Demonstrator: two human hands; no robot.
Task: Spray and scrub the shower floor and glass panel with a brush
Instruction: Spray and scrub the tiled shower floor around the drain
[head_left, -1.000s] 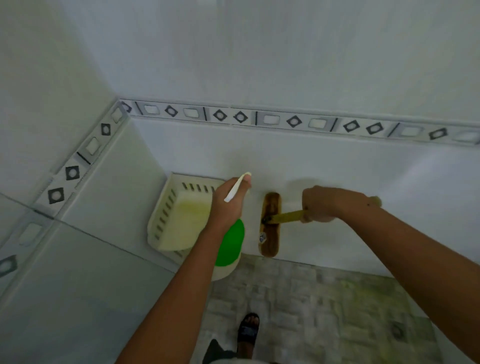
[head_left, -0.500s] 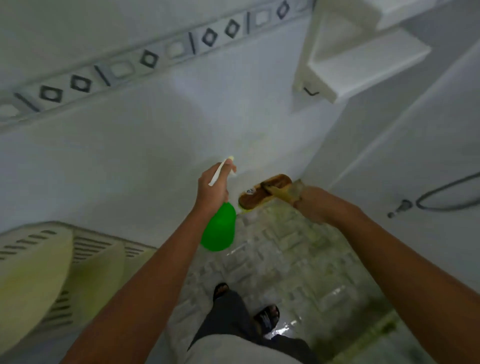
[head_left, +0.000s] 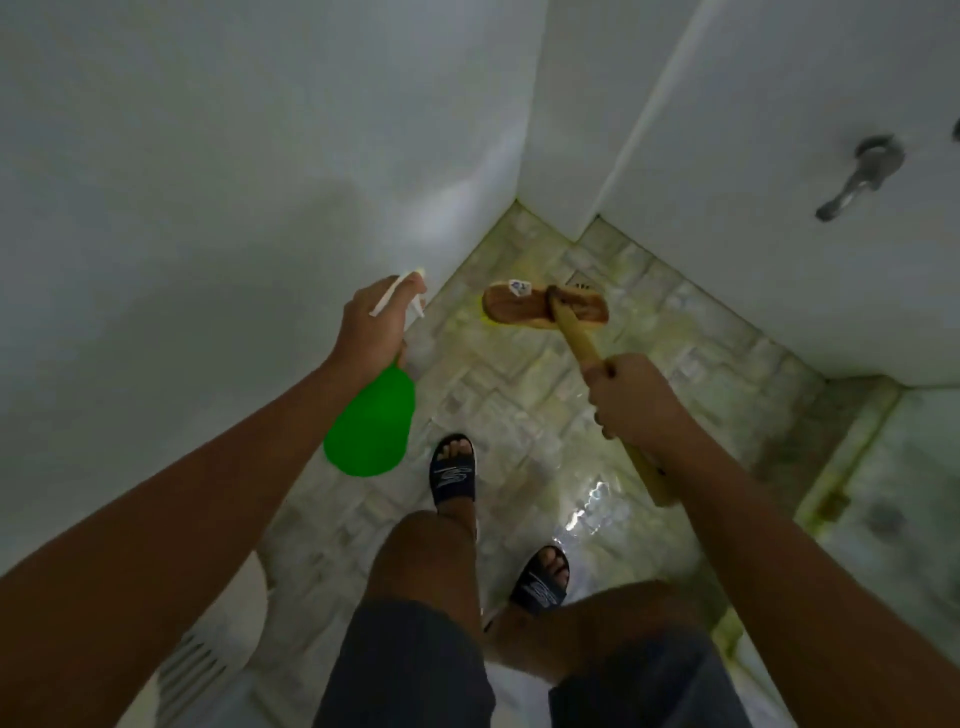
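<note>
My left hand (head_left: 371, 325) grips the white trigger head of a green spray bottle (head_left: 373, 428), which hangs below the hand close to the white left wall. My right hand (head_left: 631, 392) holds the yellow wooden handle of a scrub brush (head_left: 545, 309). The brown brush head lies on the wet, mottled tile shower floor (head_left: 519, 395) near the far corner. The handle's end sticks out behind my wrist. A pale glass panel (head_left: 883, 519) with a greenish bottom edge stands at the right.
White walls close in on the left and ahead. A metal tap (head_left: 860, 179) juts from the right wall. A floor drain (head_left: 582, 285) sits just behind the brush head. My feet in dark sandals (head_left: 453, 470) stand mid-floor. A white slotted basket (head_left: 208, 654) shows at bottom left.
The view has tilted from the wall down to the floor. The brush head has gone from the wall down onto the tiles near the corner. Both grips are unchanged.
</note>
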